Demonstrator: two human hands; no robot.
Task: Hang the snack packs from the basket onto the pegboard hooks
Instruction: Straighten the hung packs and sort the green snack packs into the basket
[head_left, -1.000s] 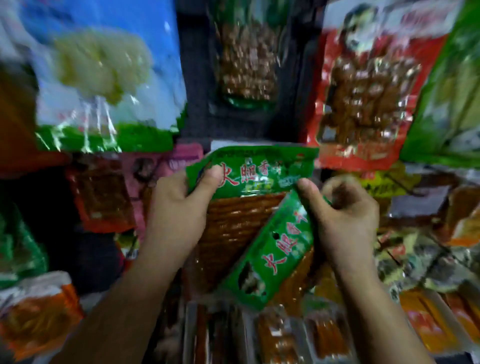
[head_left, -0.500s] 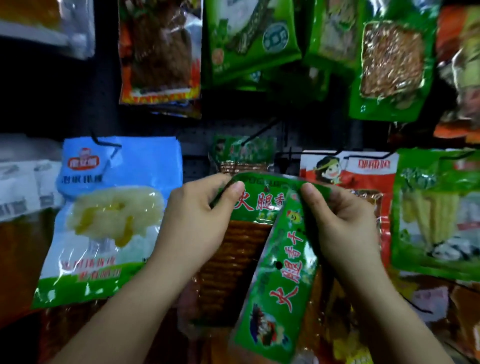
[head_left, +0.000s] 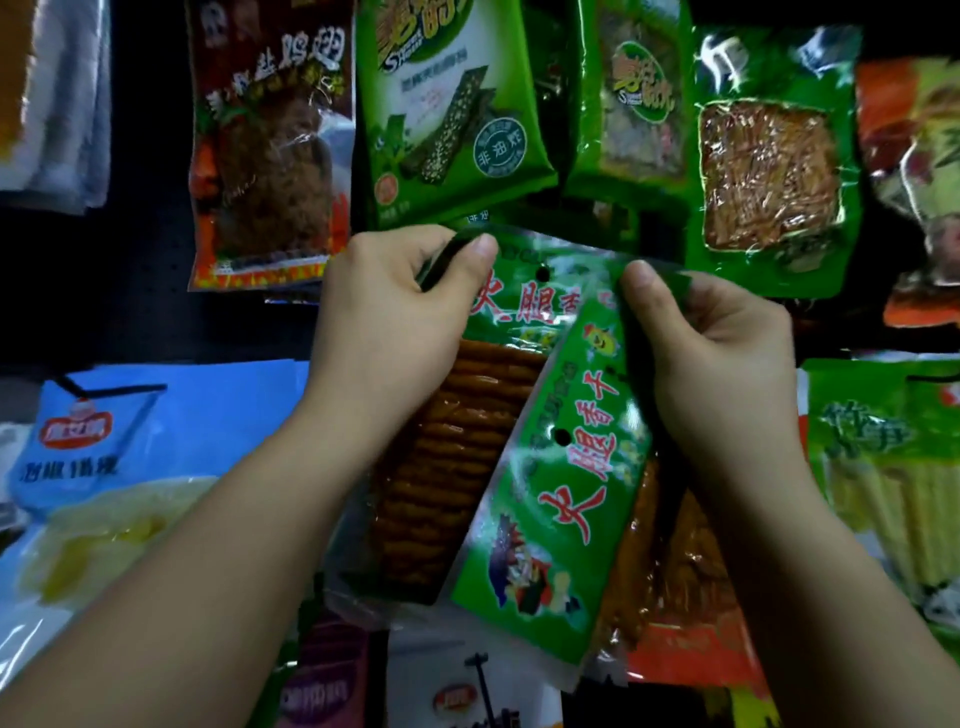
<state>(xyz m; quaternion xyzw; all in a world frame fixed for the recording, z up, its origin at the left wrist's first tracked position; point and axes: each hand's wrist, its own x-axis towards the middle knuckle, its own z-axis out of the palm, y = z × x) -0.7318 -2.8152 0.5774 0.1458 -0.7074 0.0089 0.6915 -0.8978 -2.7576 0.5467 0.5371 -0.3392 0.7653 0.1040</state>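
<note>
Left hand (head_left: 387, 332): pinches the top left corner of the rear snack pack (head_left: 452, 441), thumb on front.
Right hand (head_left: 711, 358): grips the tilted front snack pack (head_left: 561, 499) at its top, 1 o'clock of centre.
Label: red "火腿香干" on green; punched hole shows.
Pegboard (head_left: 150, 301): dark, behind.
Seaweed pack (head_left: 447, 104): 12 o'clock, reads "非油炸".
</note>
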